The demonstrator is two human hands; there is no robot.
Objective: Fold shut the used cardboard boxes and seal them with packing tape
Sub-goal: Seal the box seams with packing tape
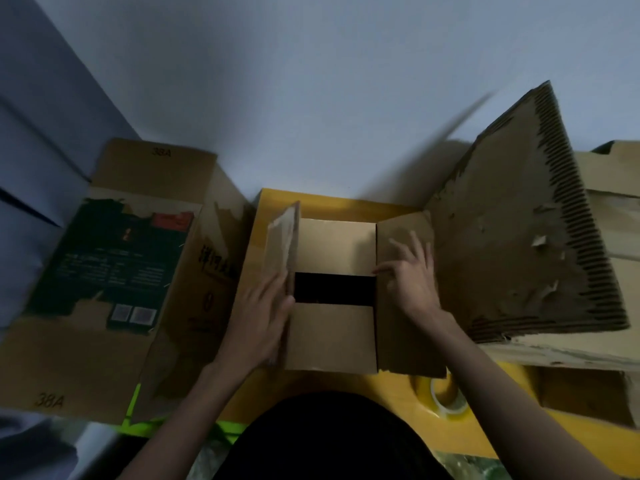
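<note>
Hands work on the box (pixel 332 337) in the middle. Left hand (pixel 258 322) is open, its palm flat against the outer side of the left flap (pixel 282 244), which stands almost upright. Right hand (pixel 412 278) lies with spread fingers on the right flap (pixel 405 306), which is nearly flat; it grips nothing. Two inner flaps are already down, with a dark gap between them. The box stands on a yellow surface (pixel 311 386). Tape (pixel 446 396) lies near the box's right corner, close to the person. A flattened carton (pixel 114 271) lies at the left, torn cardboard (pixel 526 237) stands at the right
</note>
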